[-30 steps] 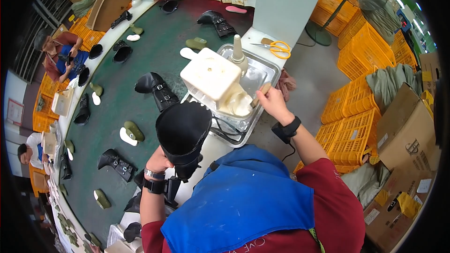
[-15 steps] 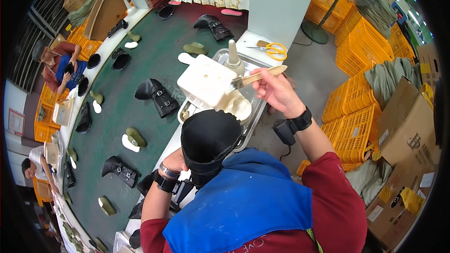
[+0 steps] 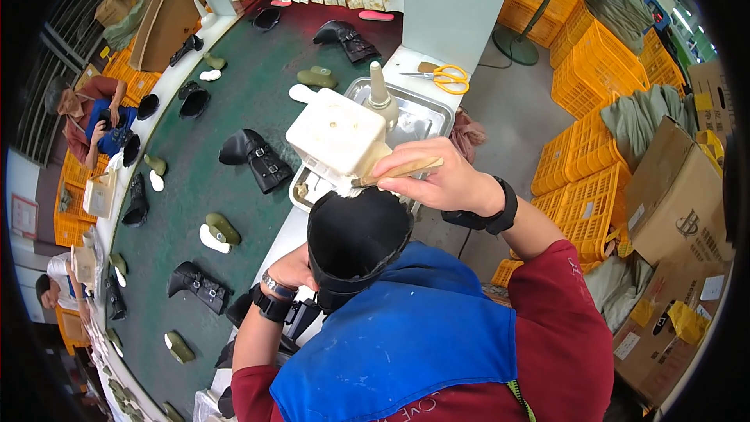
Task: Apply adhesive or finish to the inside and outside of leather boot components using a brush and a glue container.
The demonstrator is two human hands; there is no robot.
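Observation:
My left hand [image 3: 291,269] is closed on a black boot [image 3: 358,238], whose wide shaft opening faces up toward me. Between the fingers of my right hand [image 3: 449,181] is a wooden-handled brush [image 3: 410,167]. Its whitened bristle end is at the far rim of the boot shaft, beside a white plastic container [image 3: 332,131]; contact with the rim cannot be made out. That container stands on a metal tray [image 3: 439,113] along with a cone-tipped bottle [image 3: 380,98].
Yellow-handled scissors [image 3: 451,78] lie beyond the tray. To the left, a green conveyor surface [image 3: 258,258] carries several black boots, olive-green pieces and white insoles. Two people sit along its far side. Orange crates [image 3: 582,211] and cardboard boxes [image 3: 672,195] are stacked on the right.
My right hand has brought the brush from beside the white container down and left to the boot's rim. The boot in my left hand has shifted slightly, and the whole view has moved a little.

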